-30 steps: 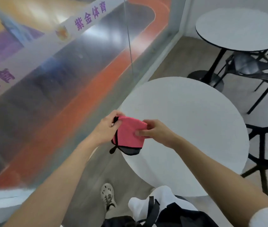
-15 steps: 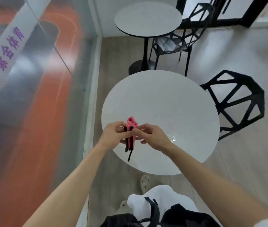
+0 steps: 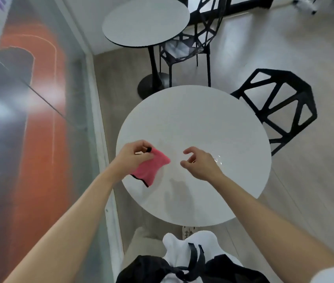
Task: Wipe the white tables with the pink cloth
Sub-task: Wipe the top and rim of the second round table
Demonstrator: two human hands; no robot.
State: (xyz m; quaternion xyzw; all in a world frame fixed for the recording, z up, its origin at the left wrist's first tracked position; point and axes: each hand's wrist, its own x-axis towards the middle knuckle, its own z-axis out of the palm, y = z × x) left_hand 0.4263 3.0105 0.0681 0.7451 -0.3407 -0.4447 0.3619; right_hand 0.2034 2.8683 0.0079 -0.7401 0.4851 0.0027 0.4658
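Your right hand point(image 3: 201, 164) has let go of the pink cloth point(image 3: 151, 168) since half a second ago, when both hands pinched it bunched and narrow between them. Now the cloth hangs opened out from your left hand point(image 3: 133, 158) alone.

You pinch the cloth by its upper corner, where the black trim shows, between the thumb and fingertips of the left hand. From there it spreads down and to the right, with its black-edged lower corner pointing back toward you. It sits over the left part of the near white table point(image 3: 192, 119), close to the rim. Whether the cloth touches the tabletop cannot be told, though it casts a faint shadow just beside its right edge.

Your right hand hovers over the table a little apart from the cloth, fingers loosely curled and thumb out, holding nothing. Just beyond its knuckles a small wet patch point(image 3: 217, 158) glints on the surface.

A black chair point(image 3: 274, 111) with an open lattice frame stands against the table's far right side. Beyond the table is the far white table point(image 3: 145, 21) on a black pedestal, with a second black chair point(image 3: 186, 45) tucked at its right. A glass wall point(image 3: 29, 119) runs along your left. Below the table's near rim part of your shoe point(image 3: 186, 231) shows.
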